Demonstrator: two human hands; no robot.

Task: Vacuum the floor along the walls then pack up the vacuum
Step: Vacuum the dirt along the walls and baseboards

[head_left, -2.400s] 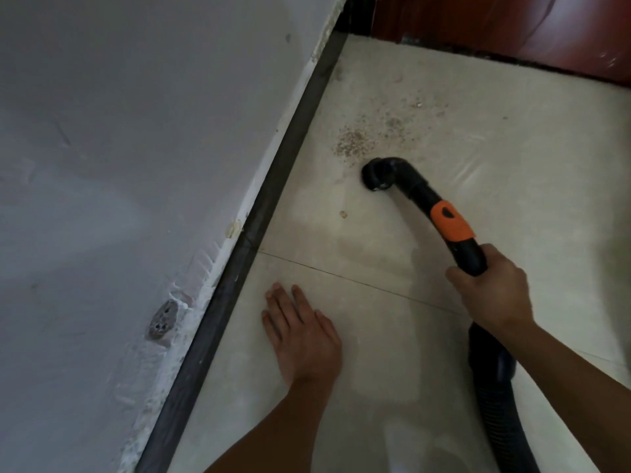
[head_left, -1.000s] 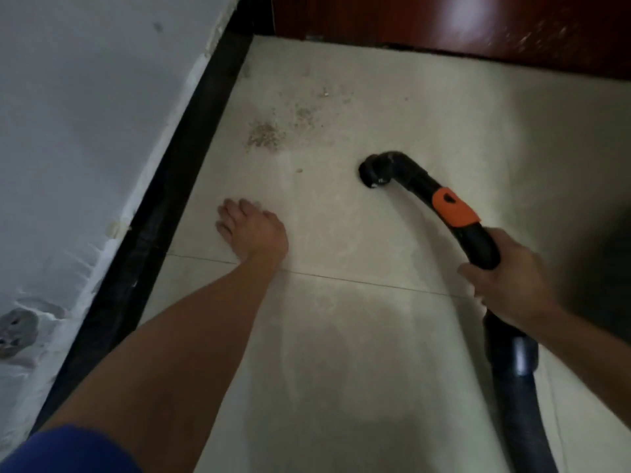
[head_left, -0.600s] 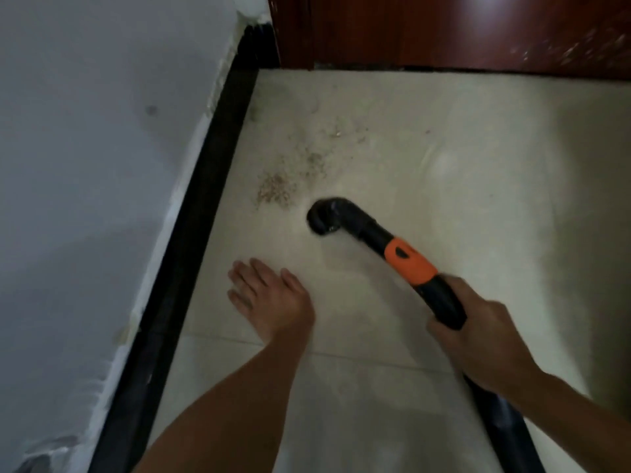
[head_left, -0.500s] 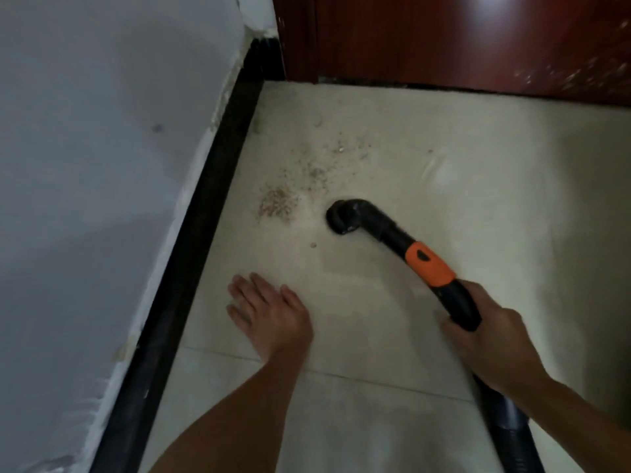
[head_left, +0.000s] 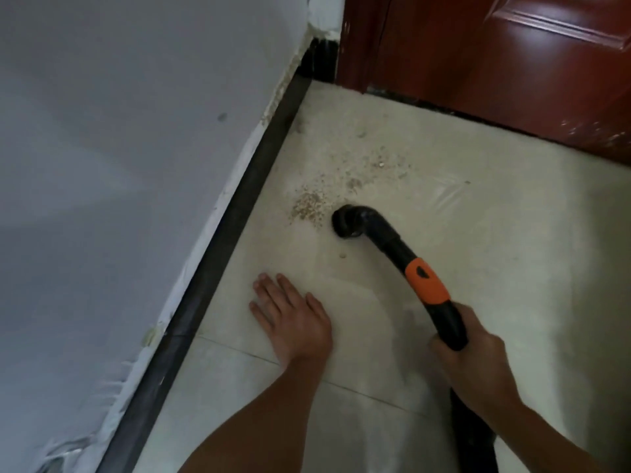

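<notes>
A black vacuum hose (head_left: 392, 244) with an orange collar (head_left: 426, 279) lies over the pale tiled floor (head_left: 495, 250). Its bent nozzle end (head_left: 346, 221) points down at the tiles, just right of a small pile of gritty debris (head_left: 307, 209). More grit is scattered toward the corner (head_left: 372, 165). My right hand (head_left: 474, 353) is closed around the hose below the orange collar. My left hand (head_left: 293, 319) rests flat on the floor, fingers apart, near the dark skirting (head_left: 239, 240).
A grey-white wall (head_left: 119, 165) runs along the left above the skirting. A reddish-brown wooden door (head_left: 495, 63) closes off the far side. One loose crumb (head_left: 341, 256) lies between the nozzle and my left hand. A tile joint (head_left: 239, 349) crosses under my wrist.
The nozzle has moved left and forward, up to the debris pile. My left hand stays flat on the floor, and the view has tilted up toward the door.
</notes>
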